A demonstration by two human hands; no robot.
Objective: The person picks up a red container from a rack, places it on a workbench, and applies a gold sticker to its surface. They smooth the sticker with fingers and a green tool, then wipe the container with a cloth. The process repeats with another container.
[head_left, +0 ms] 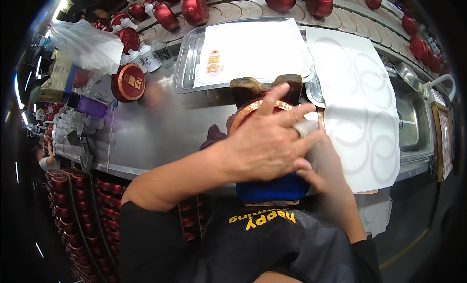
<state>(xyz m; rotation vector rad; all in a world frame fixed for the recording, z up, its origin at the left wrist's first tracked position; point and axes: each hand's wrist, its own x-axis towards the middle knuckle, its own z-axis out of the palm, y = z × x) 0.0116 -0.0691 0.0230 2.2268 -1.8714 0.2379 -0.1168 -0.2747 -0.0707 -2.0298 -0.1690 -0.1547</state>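
Observation:
A round, dark red bottle (pixel 238 118) with a gold-patterned rim rests in a stained, notched holder (pixel 289 83) in front of me, mostly hidden beneath my hands. My left hand (pixel 267 144) spreads its fingers over the bottle's face; a pale band (pixel 305 128) wraps one finger. Whether it touches the bottle is hard to tell. Close at its right is my right hand (pixel 325 149), blurred and partly covered by the left, so its grip does not show. Below both, a blue pad (pixel 272 188) sits at the table's near edge. A dark purple cloth (pixel 213 136) lies left of the bottle.
Behind the holder, a clear tray (pixel 184 64) bears a white sheet (pixel 253 49) with a red-and-gold print. Sheets with ring outlines (pixel 360 103) lie right, before a sink (pixel 411 122). Another red bottle (pixel 128 83) stands left. More line a slatted conveyor (pixel 238 11) at the back.

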